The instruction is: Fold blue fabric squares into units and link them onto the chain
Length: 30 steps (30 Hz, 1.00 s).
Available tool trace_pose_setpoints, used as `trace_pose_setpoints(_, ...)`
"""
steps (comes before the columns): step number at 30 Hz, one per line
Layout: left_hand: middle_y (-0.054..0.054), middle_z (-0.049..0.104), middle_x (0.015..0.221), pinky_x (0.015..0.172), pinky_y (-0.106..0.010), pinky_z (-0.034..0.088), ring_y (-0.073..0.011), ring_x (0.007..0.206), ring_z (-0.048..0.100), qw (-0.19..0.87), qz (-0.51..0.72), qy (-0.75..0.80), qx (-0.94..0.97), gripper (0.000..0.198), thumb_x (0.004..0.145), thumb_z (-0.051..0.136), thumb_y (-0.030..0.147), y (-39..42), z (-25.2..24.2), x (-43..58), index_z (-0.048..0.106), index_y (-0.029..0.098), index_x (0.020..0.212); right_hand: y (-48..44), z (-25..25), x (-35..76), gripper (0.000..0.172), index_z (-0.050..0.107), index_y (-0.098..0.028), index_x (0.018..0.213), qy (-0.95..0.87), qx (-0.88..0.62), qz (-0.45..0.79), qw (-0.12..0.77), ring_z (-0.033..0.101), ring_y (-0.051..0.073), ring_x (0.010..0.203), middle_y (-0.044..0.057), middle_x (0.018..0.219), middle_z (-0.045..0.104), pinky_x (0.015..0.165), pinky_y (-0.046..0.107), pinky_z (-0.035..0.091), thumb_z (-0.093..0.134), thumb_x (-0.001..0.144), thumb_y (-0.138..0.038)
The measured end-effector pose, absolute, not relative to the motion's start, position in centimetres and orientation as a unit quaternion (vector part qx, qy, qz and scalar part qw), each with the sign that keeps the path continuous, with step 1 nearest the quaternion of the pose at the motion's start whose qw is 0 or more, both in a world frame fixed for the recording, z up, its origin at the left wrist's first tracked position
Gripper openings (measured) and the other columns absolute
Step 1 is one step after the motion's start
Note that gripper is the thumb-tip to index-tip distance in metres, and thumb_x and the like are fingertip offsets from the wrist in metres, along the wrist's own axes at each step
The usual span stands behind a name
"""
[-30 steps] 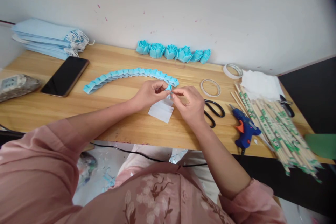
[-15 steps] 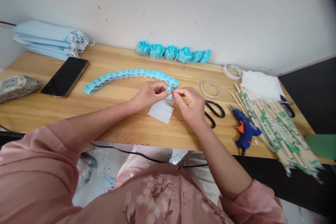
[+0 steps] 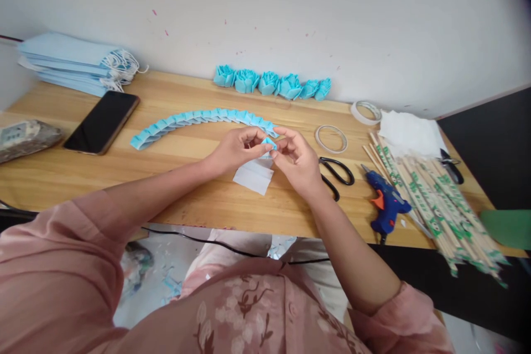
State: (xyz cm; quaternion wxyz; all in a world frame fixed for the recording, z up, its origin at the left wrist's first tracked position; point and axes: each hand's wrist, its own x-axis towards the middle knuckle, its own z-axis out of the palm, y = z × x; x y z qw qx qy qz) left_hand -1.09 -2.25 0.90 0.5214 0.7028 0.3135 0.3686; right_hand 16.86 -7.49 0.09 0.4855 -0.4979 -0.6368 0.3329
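Observation:
Between my two hands is a small folded blue petal piece [image 3: 269, 144]. My left hand [image 3: 238, 149] pinches it from the left, thumb and fingertips closed on it. From the right, the thumb and fingers of my right hand [image 3: 296, 160] are also closed on it. Just beyond my fingertips, a curved row of folded blue petals [image 3: 199, 117] lies on the table. White sheet pieces [image 3: 254, 177] rest beneath my hands, partly covered. Black-handled scissors [image 3: 340, 171] lie beside my right wrist, their blades hidden.
Blue flowers [image 3: 269, 83] line the wall. Tape rolls [image 3: 331, 139], a blue glue gun [image 3: 385, 202] and wrapped chopsticks [image 3: 440, 204] lie right, near white sheets [image 3: 410, 134]. A phone [image 3: 102, 121], stacked blue masks [image 3: 68, 58] and a wrapped bundle [image 3: 29, 140] are left.
My right hand has shifted its hold, its fingers now raised and curled around the petal piece. In my left hand the piece has turned slightly, showing a folded top.

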Motion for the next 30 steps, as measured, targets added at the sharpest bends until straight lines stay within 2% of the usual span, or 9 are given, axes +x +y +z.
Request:
trace_pose_setpoints(11,0.003,0.054,0.064,0.055,-0.023,0.033,-0.0082,0.059,0.042,0.531,0.355,0.315,0.702,0.032,0.083,0.068,0.044,-2.7,1.7,-1.3,0.059,0.016,0.071,-7.5,-0.1,16.6,0.04,0.059,-0.024,0.121,-0.665,-0.491,0.314,0.466,0.062,0.013,0.072,-0.004,0.078,0.063,0.073,0.03,0.05,0.064,0.081,-0.022)
trace_pose_setpoints(16,0.003,0.052,0.06,0.053,-0.023,0.033,-0.0079,0.056,0.042,0.553,0.35,0.323,0.684,0.03,0.084,0.066,0.042,-2.6,2.0,-1.4,0.06,0.016,0.07,-7.5,0.0,16.6,0.041,0.058,-0.024,0.123,-0.653,-0.483,0.327,0.483,0.062,0.014,0.074,-0.003,0.081,0.065,0.075,0.031,0.052,0.064,0.082,-0.024)
trace_pose_setpoints(23,0.001,0.06,0.067,0.056,-0.022,0.036,-0.0082,0.06,0.047,0.56,0.369,0.315,0.671,0.028,0.08,0.072,0.042,-2.5,1.5,-1.3,0.064,0.015,0.073,-7.4,-0.3,16.8,0.039,0.059,-0.026,0.125,-0.639,-0.484,0.348,0.487,0.064,0.015,0.078,-0.001,0.085,0.065,0.075,0.032,0.054,0.065,0.088,-0.034)
trace_pose_setpoints(30,-0.001,0.065,0.07,0.059,-0.023,0.04,-0.0103,0.065,0.053,0.563,0.368,0.301,0.677,0.029,0.079,0.074,0.042,-2.6,1.5,-1.2,0.068,0.015,0.073,-7.4,-0.3,16.8,0.038,0.06,-0.025,0.12,-0.618,-0.476,0.374,0.501,0.061,0.013,0.073,-0.003,0.079,0.062,0.072,0.029,0.053,0.069,0.086,-0.038)
